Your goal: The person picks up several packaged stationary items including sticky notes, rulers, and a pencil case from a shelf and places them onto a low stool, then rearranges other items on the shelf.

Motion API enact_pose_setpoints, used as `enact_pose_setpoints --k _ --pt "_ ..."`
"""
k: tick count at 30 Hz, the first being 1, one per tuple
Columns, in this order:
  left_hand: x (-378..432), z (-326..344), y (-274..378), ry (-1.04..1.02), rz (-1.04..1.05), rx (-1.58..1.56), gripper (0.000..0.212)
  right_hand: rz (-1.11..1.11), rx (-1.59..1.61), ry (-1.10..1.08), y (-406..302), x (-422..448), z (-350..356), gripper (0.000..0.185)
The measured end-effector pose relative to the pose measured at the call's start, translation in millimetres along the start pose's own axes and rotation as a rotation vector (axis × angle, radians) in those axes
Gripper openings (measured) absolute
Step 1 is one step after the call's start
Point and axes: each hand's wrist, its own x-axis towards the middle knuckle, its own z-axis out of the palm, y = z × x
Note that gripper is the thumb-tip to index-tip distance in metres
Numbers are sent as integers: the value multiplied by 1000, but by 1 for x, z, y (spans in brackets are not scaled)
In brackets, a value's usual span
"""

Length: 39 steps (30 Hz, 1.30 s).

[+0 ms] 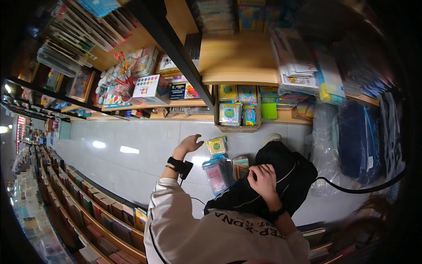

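Observation:
My left hand (190, 144) is held over the tiled floor with its fingers apart and nothing in it. Just right of its fingertips lies a small yellow packet (216, 146) in clear wrap. Nearer to me are pink-and-blue plastic packs (216, 176), partly covered by my trousers. A clear-wrapped pack of coloured strips (240, 167) lies beside them, close to my knee. My right hand (263, 179) rests on my black trouser leg, fingers bent, with no object visible in it. A cardboard box (238, 128) farther ahead holds several similar packets (230, 114).
Wooden shelves (239, 59) with a black metal post (178, 49) rise ahead, carrying paint sets (150, 86) and brushes (123, 81). Book racks (108, 214) stand at the left. Clear plastic wrapping (324, 158) and dark blue packages (357, 142) are on the right.

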Motion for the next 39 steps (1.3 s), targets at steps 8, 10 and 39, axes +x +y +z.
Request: enact_pose_setpoints --k 8,10,39 --pt "-22 -148 155 242 513 -396 33 -70 30 -10 6 -1 1 5" --pt "3 -170 202 597 609 -284 37 -77 -4 21 13 -8 -4 5" --pt "158 -310 243 1458 341 103 72 -82 69 93 33 -8 -17 9"
